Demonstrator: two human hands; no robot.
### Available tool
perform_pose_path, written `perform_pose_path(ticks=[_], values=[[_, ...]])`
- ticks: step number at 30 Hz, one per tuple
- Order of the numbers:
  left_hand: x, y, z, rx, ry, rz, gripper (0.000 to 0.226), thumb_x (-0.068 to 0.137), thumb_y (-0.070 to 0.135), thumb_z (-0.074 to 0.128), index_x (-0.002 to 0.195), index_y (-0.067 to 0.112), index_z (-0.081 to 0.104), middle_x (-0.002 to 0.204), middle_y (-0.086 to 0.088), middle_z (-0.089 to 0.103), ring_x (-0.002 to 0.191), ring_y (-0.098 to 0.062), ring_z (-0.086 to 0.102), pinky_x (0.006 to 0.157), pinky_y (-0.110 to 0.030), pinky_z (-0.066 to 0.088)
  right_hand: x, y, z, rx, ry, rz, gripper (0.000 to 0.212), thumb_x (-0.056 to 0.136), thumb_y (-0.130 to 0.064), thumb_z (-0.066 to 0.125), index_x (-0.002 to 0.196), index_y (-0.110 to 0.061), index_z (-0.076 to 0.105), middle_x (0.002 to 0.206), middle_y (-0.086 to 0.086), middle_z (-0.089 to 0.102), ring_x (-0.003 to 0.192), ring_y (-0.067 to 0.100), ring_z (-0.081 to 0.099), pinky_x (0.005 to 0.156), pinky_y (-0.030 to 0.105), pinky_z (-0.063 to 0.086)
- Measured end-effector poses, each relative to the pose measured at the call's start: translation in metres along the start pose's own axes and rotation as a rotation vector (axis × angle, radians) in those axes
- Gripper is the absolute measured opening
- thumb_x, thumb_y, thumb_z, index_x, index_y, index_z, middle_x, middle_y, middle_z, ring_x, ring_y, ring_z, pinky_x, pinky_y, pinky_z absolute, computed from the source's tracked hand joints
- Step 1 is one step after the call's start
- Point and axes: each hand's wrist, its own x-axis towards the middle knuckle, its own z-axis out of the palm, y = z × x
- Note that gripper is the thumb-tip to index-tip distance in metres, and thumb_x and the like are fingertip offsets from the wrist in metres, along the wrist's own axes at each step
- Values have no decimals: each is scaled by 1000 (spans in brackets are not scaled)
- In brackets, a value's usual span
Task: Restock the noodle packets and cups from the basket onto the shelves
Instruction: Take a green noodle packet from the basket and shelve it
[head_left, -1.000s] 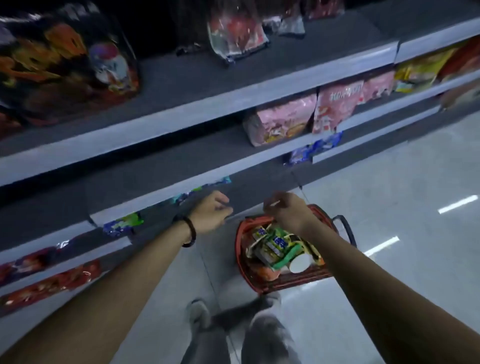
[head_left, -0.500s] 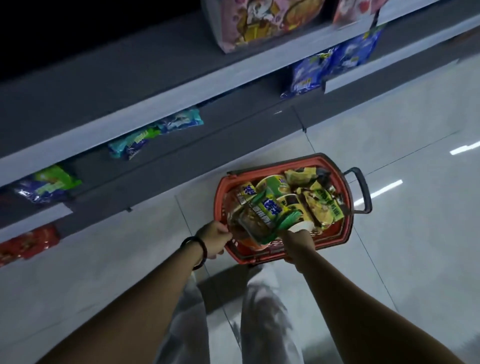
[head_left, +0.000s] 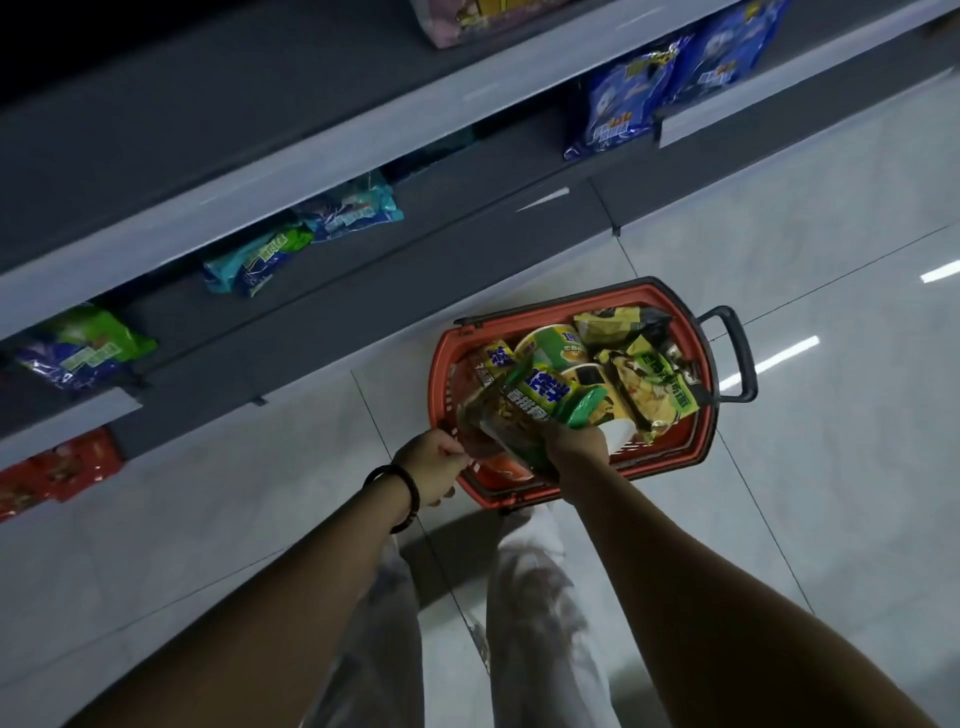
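Both bare forearms are extended forward and down from the lower frame edge, converging at the near rim of the basket (head_left: 654, 465). The left hand (head_left: 434, 467) is seen knuckles-up with fingers curled tight at the basket's near-left corner; whether rim or packet is pinched cannot be told. A dark bracelet (head_left: 397, 493) is worn on the left wrist. The right hand (head_left: 574, 449) is turned back-up, fingers hidden under a green noodle packet (head_left: 550, 400), which is gripped by its near end and held tilted over the basket. Legs in pale trousers (head_left: 535, 597) are seen between the arms.
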Motion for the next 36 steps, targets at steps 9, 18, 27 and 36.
perform_pose_path(ticks=[9,18,27,36], values=[[-95,48,-68,-162,113,202,36,101,47,65,128,27,52,133,-4,64,120,-24,65,100,-41,56,-149,-62,-97,34,-203,-532,31,99,-28,79,126,-15,72,113,6,85,95,29,84,89,54,68],[-253,143,-147,-761,-166,491,31,107,37,56,117,20,79,122,-13,80,101,-25,74,91,-42,56,-336,-159,-156,56,-432,-826,28,104,-23,71,126,-6,76,115,19,83,102,42,81,84,47,69],[-383,187,-212,-751,-115,781,39,101,23,65,137,9,66,132,-17,75,97,-21,78,75,-30,65,-473,-224,-188,7,-507,-1043,45,96,-37,66,124,-3,74,114,18,83,102,34,81,89,42,68],[-494,215,-276,-721,-28,1007,45,95,32,65,136,14,69,133,-13,75,114,-33,72,98,-44,60,-569,-283,-199,71,-554,-1241,50,91,-43,67,116,0,77,111,27,81,94,38,79,92,52,63]])
